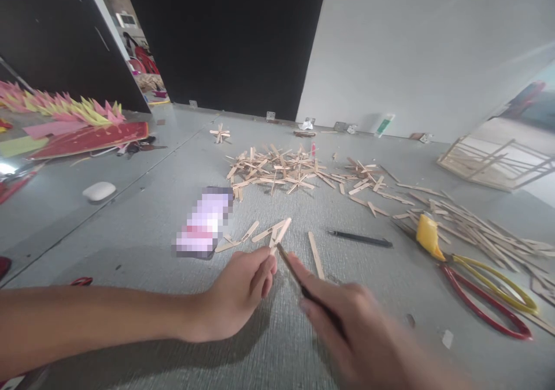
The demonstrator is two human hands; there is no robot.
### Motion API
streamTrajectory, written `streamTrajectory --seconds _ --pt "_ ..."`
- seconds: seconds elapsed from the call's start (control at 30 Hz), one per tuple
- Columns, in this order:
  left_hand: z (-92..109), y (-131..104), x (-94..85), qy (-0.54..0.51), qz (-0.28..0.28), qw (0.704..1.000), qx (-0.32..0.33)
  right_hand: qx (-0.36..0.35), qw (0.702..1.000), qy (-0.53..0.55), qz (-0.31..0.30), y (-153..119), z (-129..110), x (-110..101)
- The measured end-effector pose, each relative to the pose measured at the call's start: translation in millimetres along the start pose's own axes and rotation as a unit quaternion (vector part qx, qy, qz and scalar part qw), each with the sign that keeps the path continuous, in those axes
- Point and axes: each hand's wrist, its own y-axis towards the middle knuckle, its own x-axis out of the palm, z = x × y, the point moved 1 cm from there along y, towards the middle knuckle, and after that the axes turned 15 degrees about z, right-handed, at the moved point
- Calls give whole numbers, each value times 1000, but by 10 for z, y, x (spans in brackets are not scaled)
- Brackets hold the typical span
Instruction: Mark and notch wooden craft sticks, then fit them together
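Observation:
My left hand (243, 289) pinches a small wooden stick piece (283, 231) upright at the centre, its fingers pressed together. From the right, my right hand (347, 315) grips a thin dark tool (310, 294), whose tip meets the wood beside my left fingertips. Just behind the hands lie several short wooden pieces (250, 231), some joined at angles. A single flat stick (315, 254) rests right of the tool, and a black pen (361, 239) lies farther right. The lower part of the tool is hidden in my right palm.
A phone (203, 222) lies left of the hands. Behind is a pile of wooden pieces (277, 170). Red and yellow handled scissors (481, 291) and more sticks (481, 228) are at right. A white case (99, 191) sits at left; a stick frame (498, 161) stands back right.

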Motion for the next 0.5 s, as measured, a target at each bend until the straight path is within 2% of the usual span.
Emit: streamTrajectory --seconds 0.07,0.13,0.2,0.27,0.37,0.5 --pt "-4 -4 -5 1 -11 1000 14 4 999 -3 -31 117 73 -222" --pt "-7 -11 -11 1 -11 1000 19 2 998 -13 -61 161 116 -292" --pt "-14 -15 -18 -1 -4 1000 15 8 999 -25 -46 120 129 -203" --pt "-20 -13 -26 -2 -2 1000 12 32 999 -9 -27 26 130 -27" --pt "-16 7 -36 2 -3 1000 24 90 993 54 -44 -106 140 181" --pt "3 36 -36 9 -9 999 39 121 990 55 -38 -156 131 216"
